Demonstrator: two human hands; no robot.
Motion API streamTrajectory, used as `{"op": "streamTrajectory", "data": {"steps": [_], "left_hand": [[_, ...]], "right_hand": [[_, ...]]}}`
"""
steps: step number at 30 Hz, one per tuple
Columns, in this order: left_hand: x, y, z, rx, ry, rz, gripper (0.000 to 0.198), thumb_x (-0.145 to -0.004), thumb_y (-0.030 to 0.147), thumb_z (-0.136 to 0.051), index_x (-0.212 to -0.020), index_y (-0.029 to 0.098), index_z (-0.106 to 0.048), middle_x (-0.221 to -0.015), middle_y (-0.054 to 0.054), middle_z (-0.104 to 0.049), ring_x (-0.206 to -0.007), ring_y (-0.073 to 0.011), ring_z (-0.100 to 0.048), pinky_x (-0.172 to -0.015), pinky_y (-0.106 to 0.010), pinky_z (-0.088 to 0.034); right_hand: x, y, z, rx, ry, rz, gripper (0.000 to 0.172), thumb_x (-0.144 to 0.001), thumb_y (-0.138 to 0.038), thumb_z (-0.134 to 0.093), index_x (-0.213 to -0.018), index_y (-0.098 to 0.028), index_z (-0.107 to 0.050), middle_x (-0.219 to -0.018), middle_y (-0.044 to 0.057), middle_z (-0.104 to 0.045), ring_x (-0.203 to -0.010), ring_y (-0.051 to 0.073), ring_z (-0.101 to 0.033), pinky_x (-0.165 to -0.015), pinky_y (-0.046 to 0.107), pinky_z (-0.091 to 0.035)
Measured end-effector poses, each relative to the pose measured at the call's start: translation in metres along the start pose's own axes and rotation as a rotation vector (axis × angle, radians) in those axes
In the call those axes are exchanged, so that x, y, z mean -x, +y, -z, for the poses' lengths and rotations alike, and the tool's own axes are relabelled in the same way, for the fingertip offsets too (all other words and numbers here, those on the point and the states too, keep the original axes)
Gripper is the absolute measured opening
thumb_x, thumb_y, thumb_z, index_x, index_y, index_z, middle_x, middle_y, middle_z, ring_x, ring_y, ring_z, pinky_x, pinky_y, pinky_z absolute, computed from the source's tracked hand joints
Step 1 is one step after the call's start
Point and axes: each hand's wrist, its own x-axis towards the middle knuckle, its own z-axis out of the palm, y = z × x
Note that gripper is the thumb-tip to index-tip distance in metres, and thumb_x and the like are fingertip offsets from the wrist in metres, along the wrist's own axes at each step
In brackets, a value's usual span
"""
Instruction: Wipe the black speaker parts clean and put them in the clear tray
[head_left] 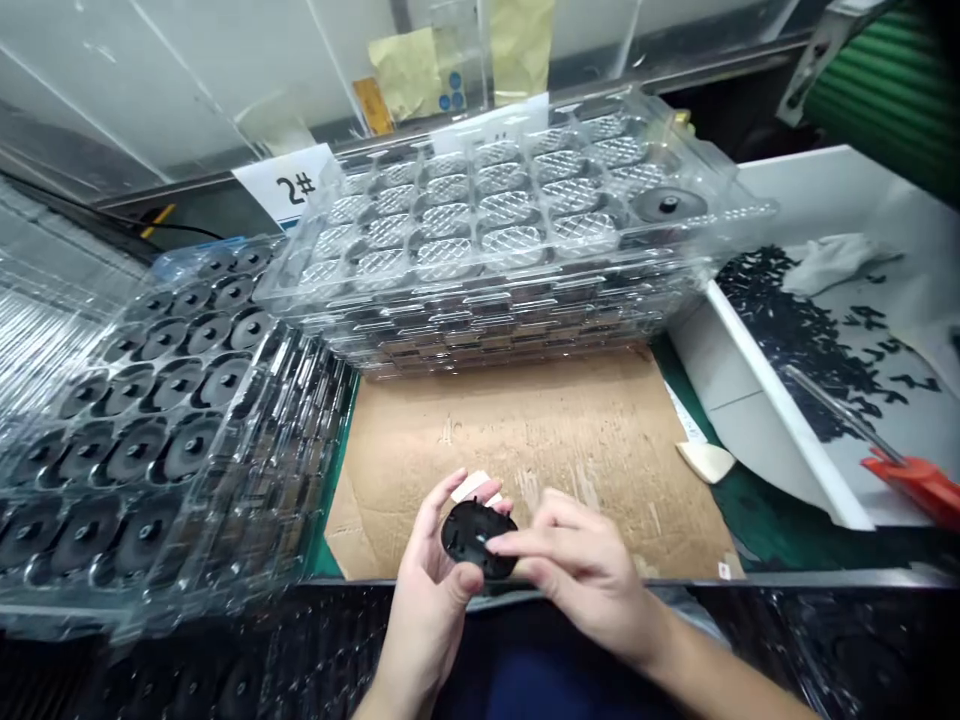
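A round black plastic part (466, 528), with small pegs standing up from its face, is held in front of my body above the cardboard's near edge. My left hand (435, 575) grips it from the left, thumb at the near rim and fingers around the far side. My right hand (581, 565) comes in from the right, its index fingertip on the part's face beside a small pale spot. The right thumb is at the part's right rim, and the other fingers are curled. Whether a small piece lies under the index fingertip, I cannot tell.
A brown cardboard sheet (525, 430) covers the bench. Behind it stand stacked clear trays (480, 290), one black disc (667, 204) in the top one. Filled trays (142, 440) stand left. At right, a white bin (787, 400) holds small black pieces (802, 350) and a red-handled screwdriver (911, 480).
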Motion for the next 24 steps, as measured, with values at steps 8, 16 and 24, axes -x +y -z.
{"op": "streamTrajectory", "data": {"steps": [8, 16, 24], "left_hand": [[0.002, 0.001, -0.015, -0.028, -0.087, 0.092, 0.081, -0.052, 0.044, -0.080, -0.123, 0.026, -0.046, -0.121, -0.011, -0.059, -0.111, -0.0298, -0.055, -0.092, -0.034, -0.044], [0.007, -0.003, -0.007, -0.083, -0.175, 0.066, 0.086, -0.049, 0.050, -0.079, -0.124, 0.027, -0.045, -0.124, -0.011, -0.056, -0.116, -0.0329, -0.050, -0.099, -0.040, -0.039], [0.015, -0.004, -0.006, -0.111, -0.178, 0.004, 0.082, -0.048, 0.045, -0.081, -0.121, 0.028, -0.047, -0.113, -0.009, -0.063, -0.106, -0.0302, -0.059, -0.090, -0.038, -0.047]], "right_hand": [[-0.012, -0.022, 0.028, -0.366, -0.174, -0.407, 0.021, -0.079, -0.018, -0.065, -0.099, -0.025, -0.069, -0.082, 0.000, -0.063, -0.072, 0.010, -0.052, -0.066, 0.024, -0.044], [-0.009, -0.022, 0.027, -0.638, -0.236, -0.539, 0.020, -0.073, -0.018, -0.072, -0.091, -0.024, -0.073, -0.085, 0.001, -0.068, -0.094, 0.014, -0.057, -0.076, 0.021, -0.046], [0.001, -0.028, 0.026, -0.643, -0.225, -0.569, 0.011, -0.072, -0.016, -0.072, -0.082, -0.021, -0.074, -0.077, 0.001, -0.069, -0.073, 0.010, -0.061, -0.067, 0.019, -0.047]]}}
